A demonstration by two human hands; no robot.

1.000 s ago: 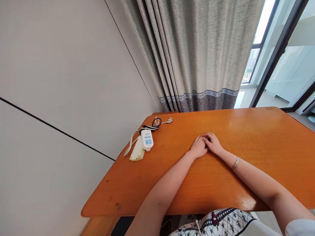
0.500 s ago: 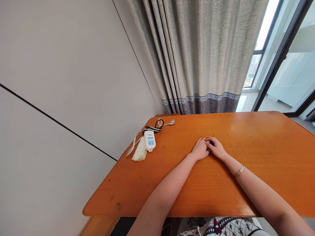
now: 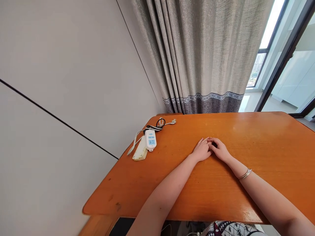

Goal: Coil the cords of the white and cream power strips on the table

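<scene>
Little has moved since the earlier frames: the left hand [image 3: 202, 150] and right hand [image 3: 220, 149] stay palm-down on the middle of the table [image 3: 258, 141]. Their fingers are close together with the tips touching each other, gripping nothing. Nearest lies the white power strip [image 3: 150, 140] with blue sockets, by the table's far left corner, touching a cream strip [image 3: 140, 152], with cords [image 3: 157, 125] bundled behind. It looks light, rigid and smooth, and is probably best gripped across its long sides, minding the trailing cord.

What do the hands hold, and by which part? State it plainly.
Nothing. The left hand and right hand lie flat on the table, fingertips meeting; the power strip lies apart, untouched.
</scene>
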